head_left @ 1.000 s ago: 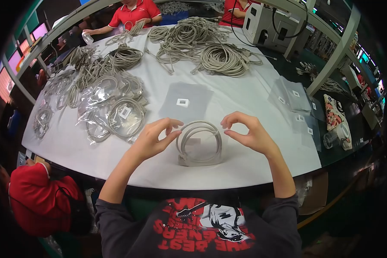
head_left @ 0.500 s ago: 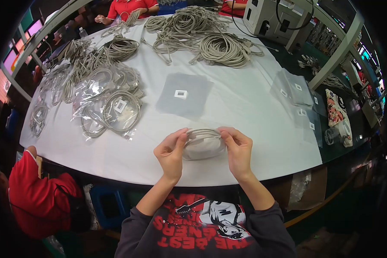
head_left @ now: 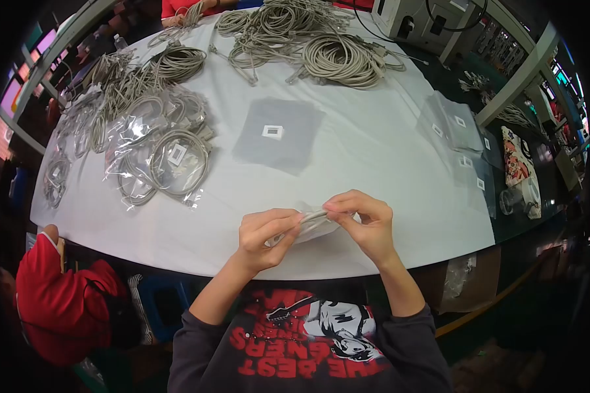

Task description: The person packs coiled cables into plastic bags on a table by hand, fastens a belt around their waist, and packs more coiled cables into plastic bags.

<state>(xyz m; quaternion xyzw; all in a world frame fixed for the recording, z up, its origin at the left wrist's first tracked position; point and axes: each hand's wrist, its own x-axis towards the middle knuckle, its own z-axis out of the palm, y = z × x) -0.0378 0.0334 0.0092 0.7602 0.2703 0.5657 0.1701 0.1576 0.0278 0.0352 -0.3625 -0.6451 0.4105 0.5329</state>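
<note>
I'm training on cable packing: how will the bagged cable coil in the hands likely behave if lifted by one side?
The bagged cable coil will probably flex springily, as its bunched turns bend smoothly. Its thin, loose bag would likely crumple. Lifted one-handed, the free side may sag; the left hand and right hand both pinch it here.

The worktop [head_left: 387, 150]'s near edge has two hands [head_left: 259, 240], one bagged coil [head_left: 317, 227]; its right edge, five white labels [head_left: 460, 122].

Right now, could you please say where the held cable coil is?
In the head view, the cable coil is below centre, between the left hand and right hand, near the table edge.
</note>
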